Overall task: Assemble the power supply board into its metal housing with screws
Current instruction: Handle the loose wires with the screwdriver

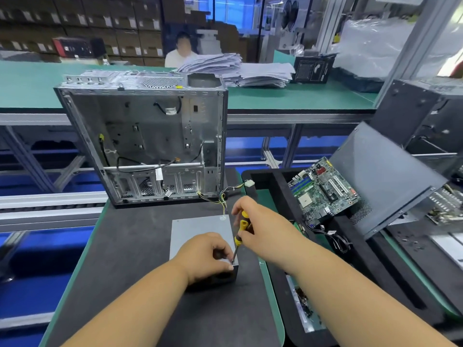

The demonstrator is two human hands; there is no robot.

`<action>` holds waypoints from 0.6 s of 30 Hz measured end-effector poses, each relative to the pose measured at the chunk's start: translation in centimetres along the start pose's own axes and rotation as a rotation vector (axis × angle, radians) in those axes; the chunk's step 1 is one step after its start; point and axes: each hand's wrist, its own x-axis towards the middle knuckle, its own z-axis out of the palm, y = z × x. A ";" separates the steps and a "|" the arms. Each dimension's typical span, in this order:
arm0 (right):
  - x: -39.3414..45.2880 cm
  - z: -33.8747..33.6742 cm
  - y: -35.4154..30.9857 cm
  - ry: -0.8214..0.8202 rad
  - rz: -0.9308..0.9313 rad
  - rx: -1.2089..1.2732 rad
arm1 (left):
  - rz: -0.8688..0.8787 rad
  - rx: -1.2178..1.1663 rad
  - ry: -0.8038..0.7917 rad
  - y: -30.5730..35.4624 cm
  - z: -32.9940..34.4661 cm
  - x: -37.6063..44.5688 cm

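Observation:
A grey metal power supply housing point(198, 229) lies on the black mat point(130, 259) in front of me. My left hand point(205, 256) rests on its near right corner, with thumb and fingertips pinched beside the screwdriver tip. My right hand point(253, 221) grips a yellow and black screwdriver point(241, 232), held nearly upright, its tip on the housing's near right corner. Any screw under the tip is hidden. A bundle of coloured wires point(225, 196) with a white plug point(249, 183) runs from the housing's far end.
An open computer case point(142, 136) stands upright at the back of the mat. To the right, a black foam tray point(280, 196) holds a green motherboard point(323, 189), with a dark side panel point(383, 176) leaning behind it. Paper stacks point(250, 71) lie on the far bench, where a person sits.

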 end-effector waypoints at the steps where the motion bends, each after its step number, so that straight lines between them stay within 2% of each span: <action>1: 0.2 -0.2 -0.2 -0.012 -0.018 -0.034 | -0.001 -0.014 0.010 -0.1 0.1 0.0; 6: 1.5 -0.6 -1.7 -0.042 -0.086 -0.333 | 0.022 -0.049 0.040 -0.7 0.6 -0.1; 10: 2.4 0.4 -2.3 0.035 0.017 -0.524 | 0.044 -0.035 0.033 -0.9 0.6 -0.1; 13: 2.4 0.8 -2.5 0.058 0.018 -0.447 | 0.046 -0.048 0.042 -0.9 0.6 -0.1; 16: 2.3 0.0 -2.6 -0.034 -0.015 -0.281 | 0.052 -0.052 0.048 -1.1 0.7 -0.2; 18: 2.2 -0.5 -2.7 -0.053 -0.042 -0.306 | 0.058 -0.046 0.045 -1.2 0.6 -0.2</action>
